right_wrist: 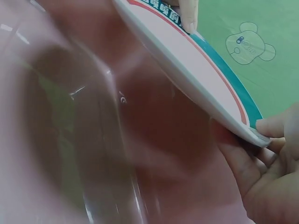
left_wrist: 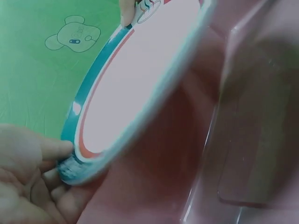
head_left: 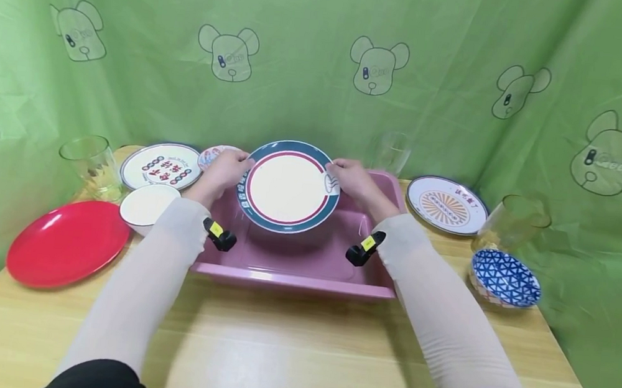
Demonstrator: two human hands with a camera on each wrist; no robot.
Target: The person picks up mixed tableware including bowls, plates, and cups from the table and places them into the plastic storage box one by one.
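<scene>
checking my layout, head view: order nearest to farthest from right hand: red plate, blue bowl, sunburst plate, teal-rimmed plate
1. Teal-rimmed plate, held by the right hand
2. Sunburst plate, right side
3. Blue bowl, farther right
4. Red plate, far left

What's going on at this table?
A person holds up a round white plate with a teal rim and red ring, tilted above a pink rectangular plastic basin on a light wooden table. Their left hand and right hand pinch opposite edges. A shiny red plate lies left of the basin; a blue-and-white patterned bowl sits to its right.
</scene>
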